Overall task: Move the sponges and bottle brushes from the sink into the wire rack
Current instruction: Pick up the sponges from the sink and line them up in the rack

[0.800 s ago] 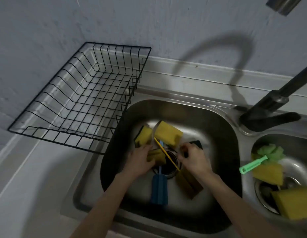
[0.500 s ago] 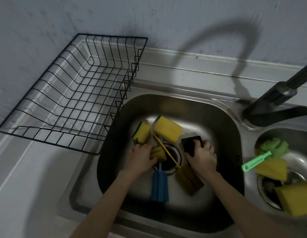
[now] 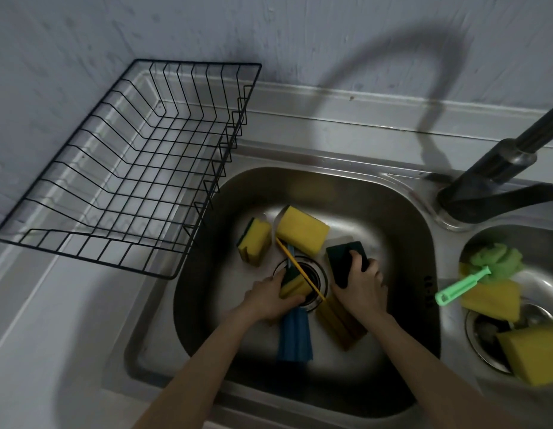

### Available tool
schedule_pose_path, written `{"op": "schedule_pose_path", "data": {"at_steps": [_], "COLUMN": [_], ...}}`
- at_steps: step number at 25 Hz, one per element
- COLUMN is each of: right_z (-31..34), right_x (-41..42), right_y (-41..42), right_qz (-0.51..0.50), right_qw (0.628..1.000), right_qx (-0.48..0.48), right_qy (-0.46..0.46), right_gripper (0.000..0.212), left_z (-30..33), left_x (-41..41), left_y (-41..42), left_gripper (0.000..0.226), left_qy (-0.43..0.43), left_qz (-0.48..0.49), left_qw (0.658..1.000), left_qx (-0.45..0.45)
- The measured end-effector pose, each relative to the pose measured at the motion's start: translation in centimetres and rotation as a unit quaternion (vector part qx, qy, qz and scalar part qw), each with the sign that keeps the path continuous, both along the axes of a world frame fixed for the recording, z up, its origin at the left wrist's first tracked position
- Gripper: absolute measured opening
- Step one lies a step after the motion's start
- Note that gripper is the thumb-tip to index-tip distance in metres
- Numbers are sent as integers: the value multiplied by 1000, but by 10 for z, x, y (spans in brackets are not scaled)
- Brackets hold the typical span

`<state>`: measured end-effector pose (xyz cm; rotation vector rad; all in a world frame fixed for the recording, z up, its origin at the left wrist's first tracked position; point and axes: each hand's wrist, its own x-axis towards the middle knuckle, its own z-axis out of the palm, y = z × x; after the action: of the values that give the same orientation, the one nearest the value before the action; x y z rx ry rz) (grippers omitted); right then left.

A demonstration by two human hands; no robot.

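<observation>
**A:** Where were the hands at that moment?

**B:** Both were down in the left sink basin (image 3: 402,243). The left hand (image 3: 266,300) was curled closed around a small yellow sponge (image 3: 292,284) with a dark scouring face, right at the near-left edge of the drain (image 3: 312,275). The right hand (image 3: 360,292) had its fingers (image 3: 357,263) wrapped over a dark green sponge (image 3: 341,258) just right of the drain, gripping it.

**A:** What else lay in that basin?

**B:** Two more yellow sponges sat beyond the drain: a narrow one (image 3: 255,239) tipped on its side to the left, and a larger block (image 3: 303,232) just beside it. A thin yellow brush handle (image 3: 297,267) ran diagonally from under the larger block across the drain to a brownish-yellow brush head (image 3: 340,325) lying below the right wrist. A blue bottle brush (image 3: 293,340) lay lengthwise below the left hand, its head pointing toward the camera.

**A:** And the rack?

**B:** The black wire rack (image 3: 139,168) stood on the tabletop (image 3: 52,335) left of the basin, its right edge overhanging the sink rim, nothing in it.

**A:** Anything to the right?

**B:** The dark tap (image 3: 498,181) stood between the basins. The right basin (image 3: 485,236) held a green-handled brush (image 3: 464,284) with a fluffy green head, resting on a yellow sponge (image 3: 492,300), and another yellow sponge (image 3: 535,352) nearer the camera.
</observation>
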<state>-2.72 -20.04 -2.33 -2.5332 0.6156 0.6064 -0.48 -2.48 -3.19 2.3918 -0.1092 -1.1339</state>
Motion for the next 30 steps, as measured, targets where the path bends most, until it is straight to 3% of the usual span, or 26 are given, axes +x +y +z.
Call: {"op": "schedule_pose_path", "data": {"at_steps": [3, 7, 12, 19, 24, 30], "right_z": [4, 20, 59, 116, 162, 209], "right_x": [1, 7, 18, 19, 24, 44], "right_y": [3, 7, 8, 8, 22, 55], "right_qz": [-3, 10, 39, 84, 145, 218], "right_qw": [1000, 999, 993, 975, 954, 921], "right_qx": [3, 12, 4, 0, 0, -23], "right_qy": [-4, -34, -110, -207, -261, -321], "right_gripper": [73, 80, 82, 78, 79, 79], "left_z": [4, 24, 61, 136, 199, 236], "left_x": [-4, -4, -3, -5, -10, -7], "left_y": [-5, -7, -4, 3, 21, 71], "left_gripper": [91, 70, 63, 79, 72, 89], "left_qy": [1, -92, -132, -236, -358, -430], "left_qz": [35, 91, 141, 85, 59, 83], "left_qw": [999, 988, 970, 955, 906, 884], "left_qx": [-23, -86, -145, -161, -217, -167]}}
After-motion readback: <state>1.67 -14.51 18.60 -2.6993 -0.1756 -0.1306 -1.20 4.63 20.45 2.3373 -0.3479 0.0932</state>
